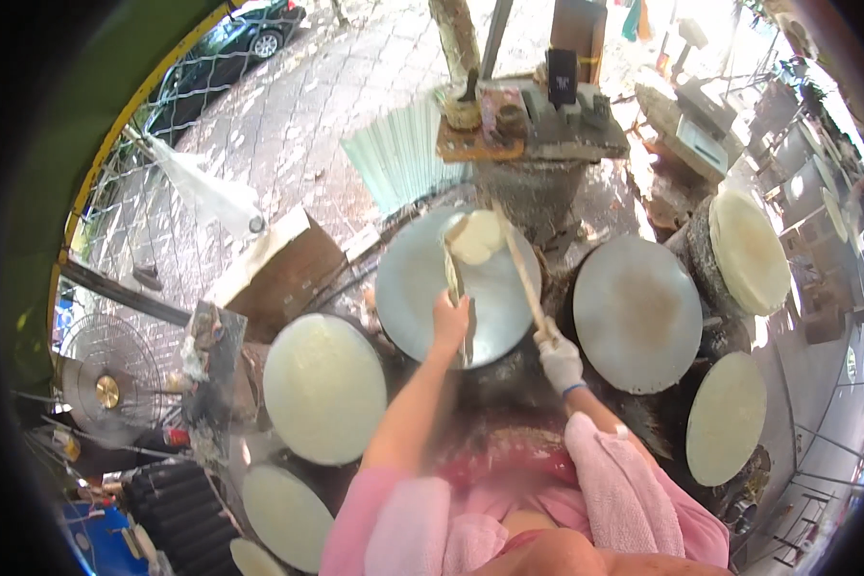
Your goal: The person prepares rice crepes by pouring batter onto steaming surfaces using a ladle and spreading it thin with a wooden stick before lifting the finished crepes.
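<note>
My bare left hand (451,320) grips the handle of a light-coloured tool (451,272), whose upper end reaches pale batter or dough (477,236). That pale mass lies on the far part of a round metal griddle (410,288). My gloved right hand (560,358) holds a long wooden stick (522,270), which slants up across the griddle's right side, beside the pale mass. To the right stands another round griddle (637,317) with a brownish patch. Pale round sheets cover the surfaces at left (324,389) and lower right (726,419).
A cardboard box (281,273) stands left of the middle griddle. Beyond it are a cluttered stand (533,140) and wire mesh. A fan (108,391) stands far left. More pale discs show at lower left (286,515) and upper right (750,252).
</note>
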The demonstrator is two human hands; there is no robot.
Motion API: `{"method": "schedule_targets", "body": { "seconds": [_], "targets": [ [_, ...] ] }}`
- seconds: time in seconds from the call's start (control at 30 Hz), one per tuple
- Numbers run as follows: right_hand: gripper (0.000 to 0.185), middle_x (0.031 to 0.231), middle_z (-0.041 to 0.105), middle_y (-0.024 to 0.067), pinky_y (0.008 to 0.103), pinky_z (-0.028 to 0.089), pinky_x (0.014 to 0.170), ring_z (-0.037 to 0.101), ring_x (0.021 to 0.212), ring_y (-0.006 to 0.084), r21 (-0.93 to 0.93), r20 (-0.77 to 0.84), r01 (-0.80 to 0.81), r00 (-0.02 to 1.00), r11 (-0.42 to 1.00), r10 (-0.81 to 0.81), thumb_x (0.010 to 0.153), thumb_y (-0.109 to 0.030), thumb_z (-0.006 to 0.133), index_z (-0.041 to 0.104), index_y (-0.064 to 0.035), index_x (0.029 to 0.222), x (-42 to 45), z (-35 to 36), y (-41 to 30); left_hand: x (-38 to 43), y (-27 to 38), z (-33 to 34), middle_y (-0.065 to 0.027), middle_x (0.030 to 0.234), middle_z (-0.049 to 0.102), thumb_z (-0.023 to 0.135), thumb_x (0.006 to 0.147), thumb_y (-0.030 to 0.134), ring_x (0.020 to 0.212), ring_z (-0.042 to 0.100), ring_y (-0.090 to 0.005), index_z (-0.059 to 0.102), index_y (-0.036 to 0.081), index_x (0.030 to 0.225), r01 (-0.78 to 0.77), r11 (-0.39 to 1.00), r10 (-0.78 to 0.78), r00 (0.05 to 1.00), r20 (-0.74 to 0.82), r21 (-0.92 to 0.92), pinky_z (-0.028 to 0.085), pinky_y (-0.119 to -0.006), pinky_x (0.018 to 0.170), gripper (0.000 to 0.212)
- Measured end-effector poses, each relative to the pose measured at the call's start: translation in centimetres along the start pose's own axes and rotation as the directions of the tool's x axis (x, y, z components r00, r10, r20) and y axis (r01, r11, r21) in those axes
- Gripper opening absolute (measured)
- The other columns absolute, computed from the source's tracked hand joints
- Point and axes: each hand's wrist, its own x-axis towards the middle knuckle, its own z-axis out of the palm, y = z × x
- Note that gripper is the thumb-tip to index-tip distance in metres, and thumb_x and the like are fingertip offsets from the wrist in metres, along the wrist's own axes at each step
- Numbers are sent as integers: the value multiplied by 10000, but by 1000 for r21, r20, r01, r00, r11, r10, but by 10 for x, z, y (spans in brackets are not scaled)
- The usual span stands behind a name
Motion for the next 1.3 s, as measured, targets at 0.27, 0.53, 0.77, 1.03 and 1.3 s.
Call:
{"method": "schedule_targets", "body": {
  "seconds": [0.27,0.53,0.77,1.03,1.3],
  "targets": [
    [423,769,647,16,236,432,528,517,569,54,-106,-107,203,971,973,-215,920,-246,607,567,-129,1325,12,21,-35,-18,-11,-115,-227,909,633,584,919,217,820,635,-347,525,-46,1145,-92,994,104,968,-229,60,497,-392,731,352],
    [419,737,658,33,283,470,572,565,602,116,-28,235,14,972,1000,-7,893,-279,613,594,-157,1293,8,37,-107,-60,-17,-179,-99,709,555,556,945,213,637,535,-202,555,14,913,160,982,-166,984,-57,-103,437,-332,584,202],
    [383,587,429,-68,248,326,430,368,456,55,55,464,-240,866,969,188,921,-281,625,613,-137,1275,29,11,-109,-115,-45,-203,17,627,471,536,970,179,485,432,-60,488,60,837,228,973,-228,962,-152,-20,336,-238,421,185],
    [401,658,569,-53,235,390,495,469,546,40,94,292,-11,956,996,-17,907,-245,644,609,-70,1266,102,-34,-62,-131,19,-204,-44,616,518,546,946,175,554,471,-94,486,8,801,466,858,-502,851,-154,-217,405,-289,481,229],
    [403,876,652,-29,233,460,696,562,772,73,29,610,348,737,937,-292,910,-289,627,618,-89,1260,116,-13,-107,-147,20,-168,-95,616,528,533,953,187,534,534,-197,502,5,834,481,875,-482,853,-202,-59,428,-352,485,220]
  ]
}}
